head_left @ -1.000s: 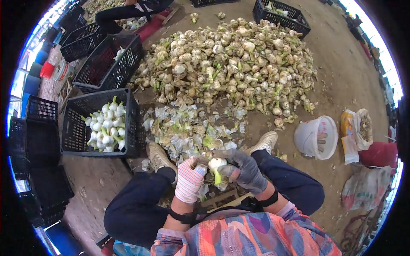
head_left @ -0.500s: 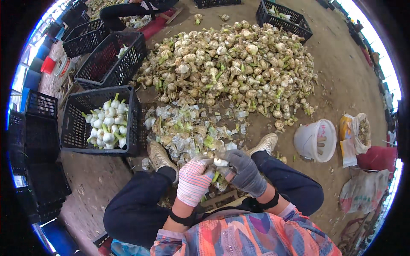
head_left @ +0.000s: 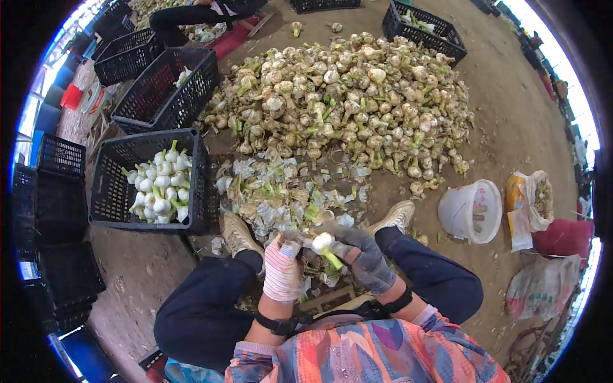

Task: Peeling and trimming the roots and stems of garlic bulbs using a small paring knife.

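A peeled white garlic bulb (head_left: 323, 242) with a short green stem sits between my hands, its stem pointing down toward my right palm. My right hand (head_left: 369, 260), in a grey glove, is closed around it, its fingertips smeared by motion. Just left of the bulb is my left hand (head_left: 283, 269), in a pink-and-white striped glove with dirty fingertips. Its fingers are curled in, and whatever they hold is hidden. Below and beyond both hands, papery skins and leaf scraps (head_left: 268, 198) cover the ground between my shoes.
A large heap of unpeeled garlic (head_left: 345, 102) lies ahead. At left, a black crate (head_left: 105, 191) holds clean white bulbs, with more black crates (head_left: 167, 89) behind. On the right stand a white bucket (head_left: 456, 210) and an open bag (head_left: 520, 204). Another person's leg (head_left: 175, 25) shows far left.
My hands have drawn slightly apart. The garlic bulb, partly covered before, now shows with its green stem turned downward. My left hand has moved a little left.
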`<state>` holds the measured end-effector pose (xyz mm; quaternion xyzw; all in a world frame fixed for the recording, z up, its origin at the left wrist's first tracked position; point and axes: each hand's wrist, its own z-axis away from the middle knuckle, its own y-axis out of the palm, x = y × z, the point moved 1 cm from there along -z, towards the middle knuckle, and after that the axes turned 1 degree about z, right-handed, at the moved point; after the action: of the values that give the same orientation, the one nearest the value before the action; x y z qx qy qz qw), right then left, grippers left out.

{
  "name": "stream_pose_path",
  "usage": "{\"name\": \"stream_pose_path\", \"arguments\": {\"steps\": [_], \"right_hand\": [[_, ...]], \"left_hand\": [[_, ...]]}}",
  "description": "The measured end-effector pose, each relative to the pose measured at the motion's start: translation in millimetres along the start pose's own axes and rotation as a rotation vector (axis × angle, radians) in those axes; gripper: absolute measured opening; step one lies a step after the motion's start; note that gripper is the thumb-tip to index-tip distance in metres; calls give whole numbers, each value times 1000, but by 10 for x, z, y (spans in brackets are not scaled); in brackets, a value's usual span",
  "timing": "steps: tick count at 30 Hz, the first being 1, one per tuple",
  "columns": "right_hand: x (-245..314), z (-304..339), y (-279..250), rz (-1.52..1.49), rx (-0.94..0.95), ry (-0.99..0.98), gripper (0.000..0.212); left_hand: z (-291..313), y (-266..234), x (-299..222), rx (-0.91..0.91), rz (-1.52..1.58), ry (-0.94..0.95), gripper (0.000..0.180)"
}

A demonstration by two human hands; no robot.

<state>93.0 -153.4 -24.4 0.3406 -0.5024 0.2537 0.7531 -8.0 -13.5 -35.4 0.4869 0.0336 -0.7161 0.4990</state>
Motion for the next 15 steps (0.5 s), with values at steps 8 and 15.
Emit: {"name": "stream_pose_path", "arguments": {"steps": [8,15], "right_hand": [[-216,-66,-101,262,198,205,58],[-171,25,-77,-474,169,385,54]], "left_hand": [[-70,-97,51,35,-245,40,24],[-200,-99,-133,-157,115,209,29]]}}
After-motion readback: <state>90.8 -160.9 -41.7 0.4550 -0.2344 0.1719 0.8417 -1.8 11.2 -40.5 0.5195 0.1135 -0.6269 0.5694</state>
